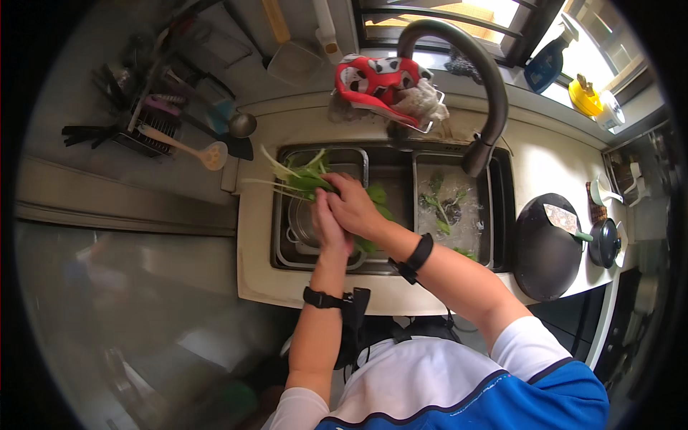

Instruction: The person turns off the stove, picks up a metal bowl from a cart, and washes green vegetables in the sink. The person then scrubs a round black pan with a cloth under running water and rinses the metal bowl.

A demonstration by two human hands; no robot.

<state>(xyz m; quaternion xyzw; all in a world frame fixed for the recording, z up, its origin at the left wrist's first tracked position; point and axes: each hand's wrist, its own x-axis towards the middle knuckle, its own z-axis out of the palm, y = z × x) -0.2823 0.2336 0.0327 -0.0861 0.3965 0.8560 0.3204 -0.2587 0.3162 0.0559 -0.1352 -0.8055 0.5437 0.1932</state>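
Observation:
Over the left side of the sink, my left hand (331, 223) and my right hand (355, 204) press together around a bunch of leafy greens (306, 180). Pale stems stick out to the upper left, and leaves hang out on the right of my hands. Below them a metal pot or bowl (303, 217) sits in a steel tray (277, 236) in the sink. To the right, a second steel tray (416, 236) holds water with a few loose leaves (443, 207) in it. The palms and most fingertips are hidden.
A dark faucet (497, 91) arches over the right tray. Behind the sink hangs a red patterned cloth (371, 86) on a wire rack. A large black round lid or pan (548, 252) and a small black pot (603, 242) stand at the right. Utensils, including a slotted spoon (212, 156), hang at the left.

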